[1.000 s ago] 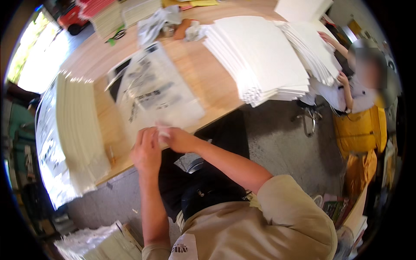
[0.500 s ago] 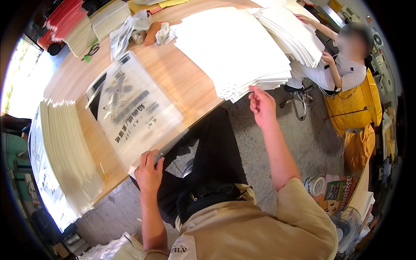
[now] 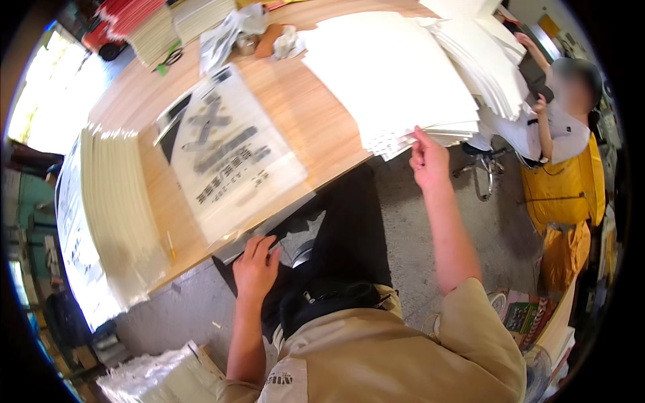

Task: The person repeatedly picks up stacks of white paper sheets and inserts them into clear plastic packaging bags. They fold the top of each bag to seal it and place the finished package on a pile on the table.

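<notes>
A large stack of white paper sheets (image 3: 393, 74) lies on the table, its near edge fanned out in small groups. My right hand (image 3: 431, 161) is at the near corner of this stack, thumb and forefinger closed on the edge of some sheets. A clear plastic bag (image 3: 235, 151) with black printing and pencil drawings lies flat to the left, its near edge at the table's rim. Just below that edge my left hand (image 3: 256, 269) hovers with fingers loosely bent and apart, nothing visible in it.
A tall stack of filled bags (image 3: 121, 208) stands at the table's left. Scissors (image 3: 173, 57), crumpled plastic (image 3: 232, 33) and red-topped stacks (image 3: 134, 23) lie farther back. At the right a person (image 3: 561, 114) sits beside more fanned paper (image 3: 487, 64), holding a dark object.
My right hand has come up to the paper's corner and closed on it. My left hand has moved away from the bag's edge. The seated person now holds a dark object.
</notes>
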`<state>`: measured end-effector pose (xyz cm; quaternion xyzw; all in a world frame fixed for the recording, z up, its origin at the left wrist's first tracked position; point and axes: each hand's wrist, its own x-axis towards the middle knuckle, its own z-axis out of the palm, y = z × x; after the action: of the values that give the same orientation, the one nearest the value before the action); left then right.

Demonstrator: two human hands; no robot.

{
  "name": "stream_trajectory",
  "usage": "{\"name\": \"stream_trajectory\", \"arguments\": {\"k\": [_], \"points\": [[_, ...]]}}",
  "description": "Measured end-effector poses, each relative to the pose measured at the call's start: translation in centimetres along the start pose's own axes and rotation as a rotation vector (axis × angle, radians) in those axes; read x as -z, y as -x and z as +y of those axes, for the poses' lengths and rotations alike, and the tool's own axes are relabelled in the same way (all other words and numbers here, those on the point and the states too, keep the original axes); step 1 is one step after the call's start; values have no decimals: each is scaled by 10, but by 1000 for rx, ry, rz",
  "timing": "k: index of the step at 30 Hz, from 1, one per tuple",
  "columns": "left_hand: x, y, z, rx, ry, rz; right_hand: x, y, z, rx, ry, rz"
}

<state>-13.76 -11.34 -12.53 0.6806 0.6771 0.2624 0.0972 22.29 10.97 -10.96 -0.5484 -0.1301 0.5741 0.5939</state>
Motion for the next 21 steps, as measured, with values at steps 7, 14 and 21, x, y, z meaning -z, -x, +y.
{"name": "stream_trajectory", "arguments": {"k": [7, 14, 21], "points": [[0, -22, 24, -21, 161, -72, -3, -2, 3, 74, -10, 86], [-47, -97, 63, 281, 1198, -192, -8, 90, 34, 81, -15, 45], [-83, -194, 114, 702, 1565, -561, 22, 171, 66, -74, -85, -67]]}}
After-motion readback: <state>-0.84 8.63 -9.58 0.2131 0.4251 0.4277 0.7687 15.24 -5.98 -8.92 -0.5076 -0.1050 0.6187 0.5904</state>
